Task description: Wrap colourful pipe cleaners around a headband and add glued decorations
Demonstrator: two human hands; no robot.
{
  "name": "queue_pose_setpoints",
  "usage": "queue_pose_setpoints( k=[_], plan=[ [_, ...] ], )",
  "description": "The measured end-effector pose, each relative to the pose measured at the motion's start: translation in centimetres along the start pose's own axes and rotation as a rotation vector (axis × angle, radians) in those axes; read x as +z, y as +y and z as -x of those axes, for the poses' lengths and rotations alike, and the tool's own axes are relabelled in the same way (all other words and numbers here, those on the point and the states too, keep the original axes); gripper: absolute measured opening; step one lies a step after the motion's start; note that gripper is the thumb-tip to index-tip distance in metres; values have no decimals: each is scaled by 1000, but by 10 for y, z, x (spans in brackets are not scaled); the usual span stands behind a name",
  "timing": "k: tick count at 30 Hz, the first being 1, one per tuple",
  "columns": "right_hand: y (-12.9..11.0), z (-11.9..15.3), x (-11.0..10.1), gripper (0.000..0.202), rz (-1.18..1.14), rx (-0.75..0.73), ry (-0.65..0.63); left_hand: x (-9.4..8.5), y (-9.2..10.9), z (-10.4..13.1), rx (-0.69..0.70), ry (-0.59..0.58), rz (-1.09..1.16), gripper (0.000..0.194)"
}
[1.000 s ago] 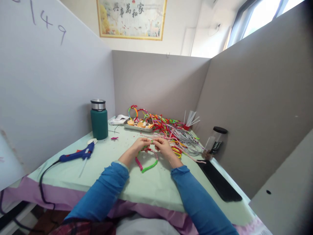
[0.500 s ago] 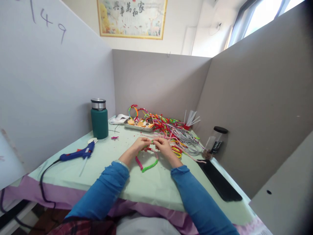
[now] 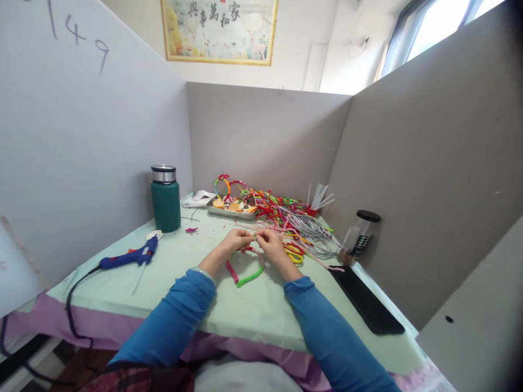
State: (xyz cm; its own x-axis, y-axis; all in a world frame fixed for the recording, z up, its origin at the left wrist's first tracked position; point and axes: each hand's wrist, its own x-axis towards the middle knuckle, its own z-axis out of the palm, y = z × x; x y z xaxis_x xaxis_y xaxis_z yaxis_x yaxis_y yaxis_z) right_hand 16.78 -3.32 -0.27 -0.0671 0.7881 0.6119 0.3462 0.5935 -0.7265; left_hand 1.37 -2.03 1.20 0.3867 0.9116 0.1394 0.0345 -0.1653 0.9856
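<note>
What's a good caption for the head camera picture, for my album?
Two hands pinch a green bit above a colorful ring, with a glue gun and bottle nearby.

Craft workspace with gray partitions (image 3: 265, 136)

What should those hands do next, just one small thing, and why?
Perhaps a gentle twist of the fingertips: the left hand and right hand meet, pinching a small green bit at the far side of the fuzzy loop. Whether it's already joined, I can't tell.
</note>
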Motion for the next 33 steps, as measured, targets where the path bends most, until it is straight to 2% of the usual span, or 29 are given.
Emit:
queue_pose_setpoints(
  k=[7, 12, 15, 18, 23, 27, 33],
  plan=[
    [-1, 4, 4, 13, 274, -158, 84, 0, -2, -2, 28, -9, -28, 32],
    [-2, 4, 5, 16, 277, -188, 60, -1, -5, -4, 26, 61, -26, 33],
    [-4, 4, 2, 18, 210, -157, 25, -3, -10, -8, 45, 125, -142, 28],
    [-3, 2, -2, 18, 165, -60, -3, -4, -13, -11, 115, 175, -333, 23],
    [5, -2, -3, 14, 96, 49, -73, -6, -12, -10, 179, 217, -512, 20],
    [10, -3, -3, 10, 166, 46, -75, -6, -12, -10, 199, 194, -554, 20],
    [6, -1, -4, 13, 282, -36, -39, -7, -18, -13, 202, 172, -588, 18]
  ],
)
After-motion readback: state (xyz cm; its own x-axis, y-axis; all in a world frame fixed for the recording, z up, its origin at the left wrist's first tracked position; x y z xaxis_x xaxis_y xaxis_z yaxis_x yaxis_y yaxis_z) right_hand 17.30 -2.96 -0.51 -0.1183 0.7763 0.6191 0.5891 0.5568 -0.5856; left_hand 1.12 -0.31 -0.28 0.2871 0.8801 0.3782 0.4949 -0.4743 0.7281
